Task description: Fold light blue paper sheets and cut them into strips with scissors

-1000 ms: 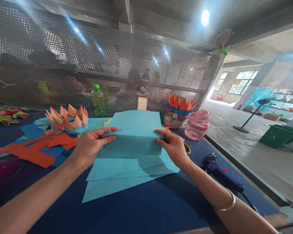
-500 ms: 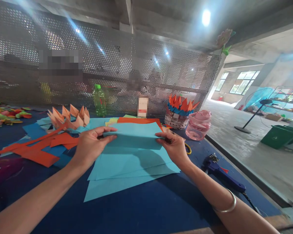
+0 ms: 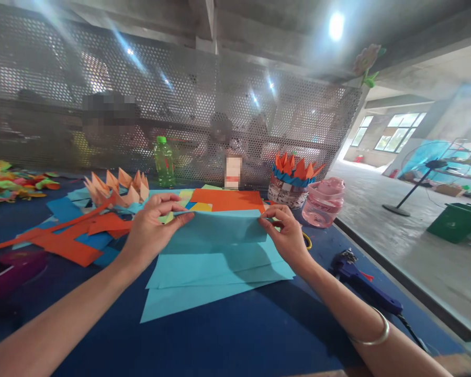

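Note:
My left hand (image 3: 151, 230) pinches the left end of a light blue paper sheet (image 3: 220, 230) that is folded over toward me. At the sheet's right end my right hand (image 3: 284, 235) pinches it too, with a bangle on that wrist. The sheet lies on a small stack of light blue paper (image 3: 204, 283) spread on the dark blue table (image 3: 235, 335). Behind the fold, an orange sheet (image 3: 227, 200) and a yellow piece (image 3: 200, 207) show.
Orange paper strips (image 3: 74, 235) and a peach folded paper crown (image 3: 118, 188) lie left. A green bottle (image 3: 164, 162), a basket with an orange crown (image 3: 290, 183) and a pink jar (image 3: 322, 201) stand behind. A blue glue gun (image 3: 361, 283) lies right, near the table edge.
Both hands have brought the sheet's raised far edge down toward me, folding it flatter. The orange and yellow paper behind it came into view.

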A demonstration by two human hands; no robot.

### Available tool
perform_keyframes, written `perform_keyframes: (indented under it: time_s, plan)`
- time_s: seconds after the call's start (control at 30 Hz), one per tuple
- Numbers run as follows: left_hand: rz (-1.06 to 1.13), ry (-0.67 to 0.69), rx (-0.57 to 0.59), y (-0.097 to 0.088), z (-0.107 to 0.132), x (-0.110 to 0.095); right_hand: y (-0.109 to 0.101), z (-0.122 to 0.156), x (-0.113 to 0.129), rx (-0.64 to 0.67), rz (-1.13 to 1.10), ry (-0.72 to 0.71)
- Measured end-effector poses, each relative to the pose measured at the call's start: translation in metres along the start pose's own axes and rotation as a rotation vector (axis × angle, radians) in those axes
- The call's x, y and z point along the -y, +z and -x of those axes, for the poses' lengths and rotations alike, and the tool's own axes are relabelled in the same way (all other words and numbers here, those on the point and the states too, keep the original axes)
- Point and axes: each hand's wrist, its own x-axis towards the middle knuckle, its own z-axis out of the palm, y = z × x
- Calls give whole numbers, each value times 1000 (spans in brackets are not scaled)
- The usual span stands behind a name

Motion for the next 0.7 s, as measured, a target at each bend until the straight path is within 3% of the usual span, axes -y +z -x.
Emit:
perform_keyframes:
  time_s: [0.07, 0.23, 0.3, 0.57, 0.7]
  plan:
    - [63, 14, 33, -2, 1, -6, -3, 0, 3, -22, -10, -37]
    - [412, -295, 235, -3, 4, -16, -6, 2, 9, -27, -64, 99]
    - [488, -339, 259, -3, 4, -14, -4, 3, 9, -24, -92, 144]
    - [383, -303, 404, -6, 4, -19, 1, 5, 4, 9, -80, 146]
    - [378, -450, 439, -5, 6, -21, 1, 5, 3, 12, -94, 132]
